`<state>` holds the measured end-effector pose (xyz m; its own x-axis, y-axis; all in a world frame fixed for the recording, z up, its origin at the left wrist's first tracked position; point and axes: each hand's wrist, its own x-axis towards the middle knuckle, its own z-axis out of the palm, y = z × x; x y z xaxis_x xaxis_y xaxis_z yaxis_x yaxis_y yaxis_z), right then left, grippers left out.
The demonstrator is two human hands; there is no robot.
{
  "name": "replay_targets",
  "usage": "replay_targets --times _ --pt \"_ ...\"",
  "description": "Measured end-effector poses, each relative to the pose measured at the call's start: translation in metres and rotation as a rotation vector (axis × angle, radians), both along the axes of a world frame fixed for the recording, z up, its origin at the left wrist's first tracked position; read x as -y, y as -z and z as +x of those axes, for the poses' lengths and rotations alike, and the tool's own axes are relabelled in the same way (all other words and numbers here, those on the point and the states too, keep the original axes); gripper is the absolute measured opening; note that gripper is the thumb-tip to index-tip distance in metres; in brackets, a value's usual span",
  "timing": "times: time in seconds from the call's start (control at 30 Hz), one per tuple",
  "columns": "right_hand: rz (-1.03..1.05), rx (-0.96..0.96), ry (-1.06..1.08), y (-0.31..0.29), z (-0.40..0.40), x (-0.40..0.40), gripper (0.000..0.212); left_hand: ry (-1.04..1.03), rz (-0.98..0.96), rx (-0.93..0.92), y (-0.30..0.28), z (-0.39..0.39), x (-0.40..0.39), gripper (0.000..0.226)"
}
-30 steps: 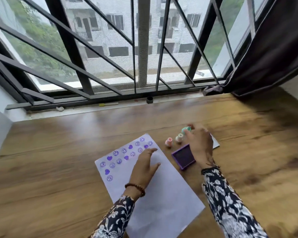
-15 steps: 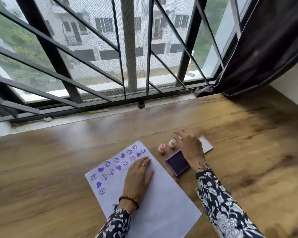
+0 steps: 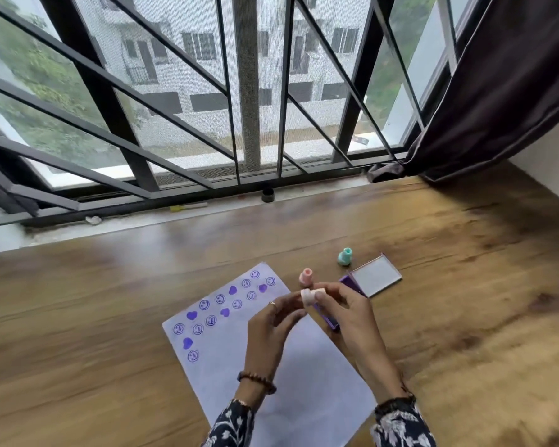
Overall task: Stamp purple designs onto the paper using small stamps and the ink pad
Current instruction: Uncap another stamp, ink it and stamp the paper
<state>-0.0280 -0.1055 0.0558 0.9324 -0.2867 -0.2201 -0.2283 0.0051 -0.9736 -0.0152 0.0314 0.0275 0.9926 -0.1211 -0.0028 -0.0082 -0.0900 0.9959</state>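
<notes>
A white paper (image 3: 304, 388) lies on the wooden table, with several purple smiley and heart prints along its far-left part. Both hands hold a small cream stamp (image 3: 309, 295) above the paper's right edge: my left hand (image 3: 271, 324) pinches it from the left, my right hand (image 3: 352, 314) from the right. The purple ink pad (image 3: 344, 282) lies open under my right hand and is mostly hidden; its mirrored lid (image 3: 375, 275) lies flat behind. A pink stamp (image 3: 306, 275) stands just beyond the hands. A teal stamp (image 3: 345, 256) stands farther back.
The wooden table (image 3: 110, 317) runs to a window sill with black grilles. A small black cap (image 3: 267, 194) and a yellow stick (image 3: 188, 207) lie on the sill. A dark curtain (image 3: 497, 91) hangs at the right.
My left hand has lifted off the paper and met my right hand, which picked up the cream stamp and came off the ink pad. The teal stamp now stands on the table.
</notes>
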Motion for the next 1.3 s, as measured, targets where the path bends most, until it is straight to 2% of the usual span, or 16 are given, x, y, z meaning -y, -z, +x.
replay_targets --times 0.23,0.4,0.6,0.73,0.9,1.0,1.07,1.13,1.2,1.3 --pt "0.099 -0.013 -0.016 0.001 -0.012 -0.004 0.011 -0.006 -0.063 -0.036 -0.003 -0.006 0.000 0.025" --pt "0.138 -0.044 0.037 -0.003 -0.009 -0.008 0.014 0.020 -0.007 0.095 -0.009 -0.004 -0.001 0.027" --pt "0.545 -0.150 0.111 -0.002 -0.006 -0.013 0.031 0.045 0.179 0.347 -0.015 -0.002 0.000 0.026" --pt "0.842 -0.248 0.212 0.002 -0.005 -0.013 0.028 0.032 0.224 0.408 -0.018 -0.004 0.003 0.027" --pt "1.049 -0.331 0.298 0.012 -0.008 -0.010 0.042 0.129 0.273 0.513 -0.023 -0.003 0.004 0.030" --pt "1.114 -0.315 0.317 0.012 -0.008 -0.003 0.045 0.096 0.241 0.475 -0.020 0.002 0.002 0.031" --pt "1.048 -0.274 0.347 0.008 -0.007 0.003 0.043 0.044 0.225 0.423 -0.013 0.006 0.001 0.032" --pt "0.814 -0.210 0.340 0.005 -0.008 0.012 0.034 0.032 0.217 0.365 -0.007 0.009 0.002 0.031" --pt "0.384 -0.170 0.289 0.001 -0.008 0.022 0.006 0.046 0.216 0.302 0.000 0.012 0.005 0.028" --pt "-0.323 -0.228 0.194 0.000 -0.008 0.032 0.014 0.087 0.205 0.212 0.010 0.012 0.008 0.028"
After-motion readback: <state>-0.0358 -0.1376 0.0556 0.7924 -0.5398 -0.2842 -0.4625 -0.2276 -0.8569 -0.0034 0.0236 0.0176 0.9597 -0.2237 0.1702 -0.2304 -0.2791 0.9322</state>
